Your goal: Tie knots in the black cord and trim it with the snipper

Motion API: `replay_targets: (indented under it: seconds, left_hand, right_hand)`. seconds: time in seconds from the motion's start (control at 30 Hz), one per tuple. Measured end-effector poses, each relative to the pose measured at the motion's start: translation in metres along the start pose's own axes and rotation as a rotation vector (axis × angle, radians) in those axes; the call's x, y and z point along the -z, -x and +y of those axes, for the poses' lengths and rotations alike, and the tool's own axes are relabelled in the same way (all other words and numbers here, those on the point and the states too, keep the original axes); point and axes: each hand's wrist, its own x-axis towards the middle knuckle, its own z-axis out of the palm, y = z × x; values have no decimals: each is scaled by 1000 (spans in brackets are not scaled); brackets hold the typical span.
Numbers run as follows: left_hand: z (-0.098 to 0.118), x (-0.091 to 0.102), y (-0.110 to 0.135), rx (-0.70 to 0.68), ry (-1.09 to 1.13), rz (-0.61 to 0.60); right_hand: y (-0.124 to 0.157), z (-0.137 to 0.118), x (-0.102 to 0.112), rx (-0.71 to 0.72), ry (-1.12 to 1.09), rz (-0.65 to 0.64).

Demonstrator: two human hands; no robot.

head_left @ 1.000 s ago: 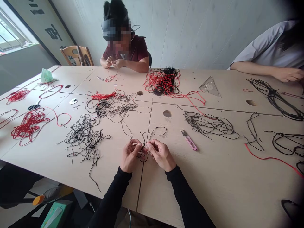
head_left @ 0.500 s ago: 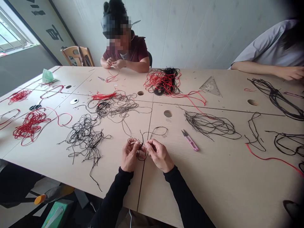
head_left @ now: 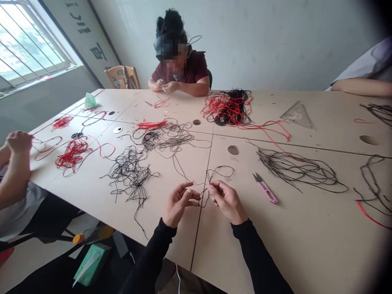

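Observation:
My left hand and my right hand hover close together just above the light wooden table, both in black sleeves. Each pinches a thin black cord that loops between them and trails away toward a hole in the tabletop. The fingers of both hands are curled in a pinch. A heap of black cords lies to the left of my left hand. Pink thread snips lie to the right of my right hand.
Red cord bundles and a red-and-black tangle lie farther back, more black cords to the right. A clear set square sits far right. One person sits opposite; another person's arm is at left, a third at right.
The view has swung left, bringing a person's arm in at the left edge. My hands have drawn slightly apart, still pinching the black cord.

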Motion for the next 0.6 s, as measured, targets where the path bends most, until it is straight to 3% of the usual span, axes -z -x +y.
replay_targets:
  seconds: [0.07, 0.23, 0.33, 0.47, 0.6]
  left_hand:
    - [4, 15, 22, -49, -165, 71]
    - [1, 67, 86, -375, -859, 492]
    - [-5, 93, 105, -363, -1054, 573]
    - [-7, 117, 93, -428, -1118, 548]
    - [10, 146, 50, -506, -1109, 564]
  right_hand:
    - [-1, 4, 2, -41, -61, 22]
    - [-1, 4, 4, -81, -58, 20]
    - [-1, 2, 4, -81, -32, 29]
    - [2, 5, 5, -58, -14, 35]
    - [8, 12, 7, -26, -35, 86]
